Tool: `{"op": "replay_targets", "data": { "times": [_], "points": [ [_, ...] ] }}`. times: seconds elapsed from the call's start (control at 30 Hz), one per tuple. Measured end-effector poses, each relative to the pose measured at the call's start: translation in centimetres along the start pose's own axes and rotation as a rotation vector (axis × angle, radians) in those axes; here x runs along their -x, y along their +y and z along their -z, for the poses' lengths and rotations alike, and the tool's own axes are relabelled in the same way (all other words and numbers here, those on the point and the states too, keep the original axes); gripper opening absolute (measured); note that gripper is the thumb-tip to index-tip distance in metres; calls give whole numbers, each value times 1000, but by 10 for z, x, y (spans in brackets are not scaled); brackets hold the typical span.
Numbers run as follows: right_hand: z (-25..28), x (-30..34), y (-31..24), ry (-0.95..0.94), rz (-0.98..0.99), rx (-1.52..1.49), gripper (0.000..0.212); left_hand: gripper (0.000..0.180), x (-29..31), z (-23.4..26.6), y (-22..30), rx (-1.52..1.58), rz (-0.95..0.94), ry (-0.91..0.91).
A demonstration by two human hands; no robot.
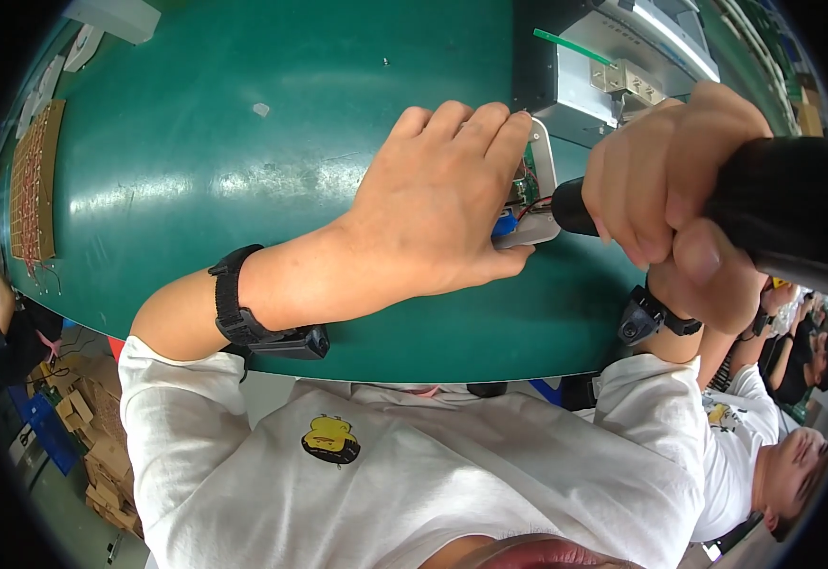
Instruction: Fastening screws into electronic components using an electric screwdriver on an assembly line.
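Note:
My left hand (442,194) lies over a small light-grey housing (545,156), its fingers bent over the far side and the thumb along the near edge. Most of that housing is hidden under the palm. Inside its rim a green circuit board (524,188), thin red and black wires and a blue part (504,224) show. In my right hand (665,180) is a thick black electric screwdriver (783,204), fingers wrapped round it. Its tapered nose points left at the housing's right end; the bit's tip cannot be made out.
A metal-cased box (575,85) stands at the back right, beside a small metal block (627,81) and a green stick (570,45). A cardboard piece with red wires (39,180) lies far left on the green table (215,142). A co-worker (741,455) is at my right.

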State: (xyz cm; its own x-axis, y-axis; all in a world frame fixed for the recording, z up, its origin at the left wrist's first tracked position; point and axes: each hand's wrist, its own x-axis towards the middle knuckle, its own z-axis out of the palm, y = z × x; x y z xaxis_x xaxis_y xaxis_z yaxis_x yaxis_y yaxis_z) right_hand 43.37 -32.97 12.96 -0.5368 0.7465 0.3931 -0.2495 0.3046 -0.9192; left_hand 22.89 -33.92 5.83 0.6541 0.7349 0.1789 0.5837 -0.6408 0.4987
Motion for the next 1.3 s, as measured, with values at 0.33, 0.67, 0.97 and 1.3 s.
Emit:
{"op": "replay_targets", "data": {
  "times": [0.33, 0.67, 0.97, 1.3],
  "points": [
    [26, -7, 5, -361, 43, -171, 23, 96, 2, -4, 1, -10, -35, 51],
    [36, -3, -38, -131, 442, -620, 19, 95, -2, 62, -6, -138, 33, -356],
    [97, 33, -94, -141, 512, -59, 13, 102, -105, 100, -88, -188, 571, -16],
    [56, 46, -100, 236, 613, 295, 25, 112, -168, 123, -214, -244, 789, -123]
  ]
}}
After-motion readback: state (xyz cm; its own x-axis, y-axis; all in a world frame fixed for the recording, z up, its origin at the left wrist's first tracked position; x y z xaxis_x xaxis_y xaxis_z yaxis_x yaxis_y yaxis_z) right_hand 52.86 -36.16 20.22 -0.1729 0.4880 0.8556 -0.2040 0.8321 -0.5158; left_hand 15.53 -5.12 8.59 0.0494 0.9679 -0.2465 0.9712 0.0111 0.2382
